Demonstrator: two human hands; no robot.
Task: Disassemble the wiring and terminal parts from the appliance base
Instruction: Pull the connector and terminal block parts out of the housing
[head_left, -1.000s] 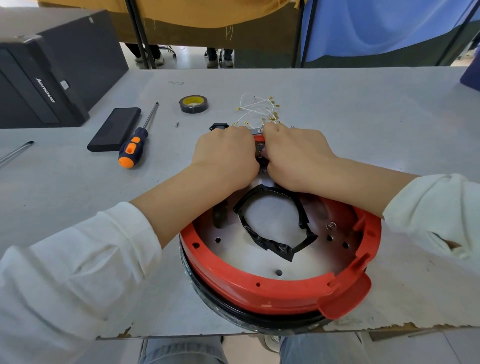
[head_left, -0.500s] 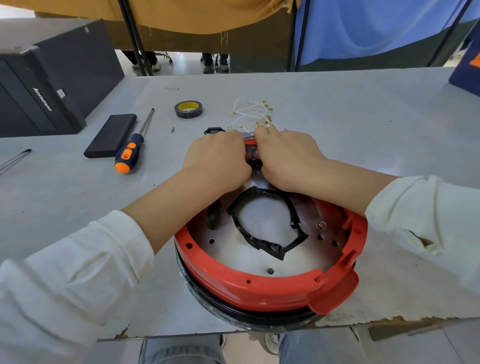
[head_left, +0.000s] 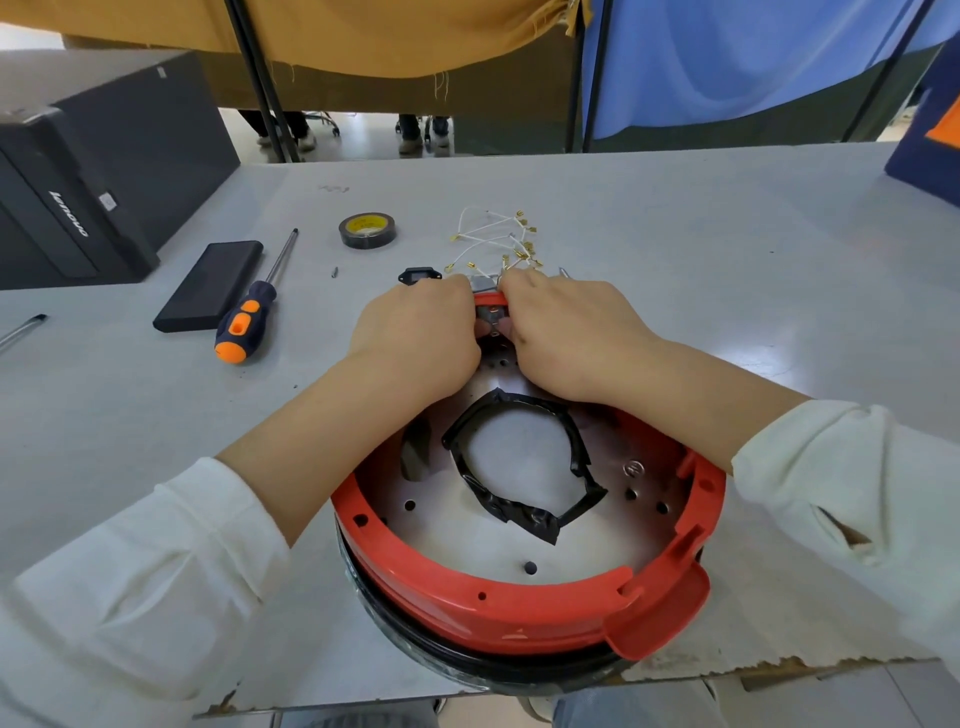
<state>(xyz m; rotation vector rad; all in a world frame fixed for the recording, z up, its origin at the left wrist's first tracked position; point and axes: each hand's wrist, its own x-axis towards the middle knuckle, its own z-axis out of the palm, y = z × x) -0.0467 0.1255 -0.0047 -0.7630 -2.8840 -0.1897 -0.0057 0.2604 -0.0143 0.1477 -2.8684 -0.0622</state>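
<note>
Grey table (head_left: 675, 218) with a chipped near edge; yellow and blue cloths hang behind it. From left to right: black computer case (head_left: 93, 171), flat black box (head_left: 210, 286), orange-and-blue screwdriver (head_left: 249, 312), roll of tape (head_left: 367, 229), loose white wires with brass terminals (head_left: 498, 241). The red appliance base (head_left: 519, 613) sits at the near edge, black tape ring (head_left: 519, 467) inside. Left hand (head_left: 415, 332) and right hand (head_left: 566, 332), fingers curled, pinch a small terminal part (head_left: 491, 317) at the far rim.
</note>
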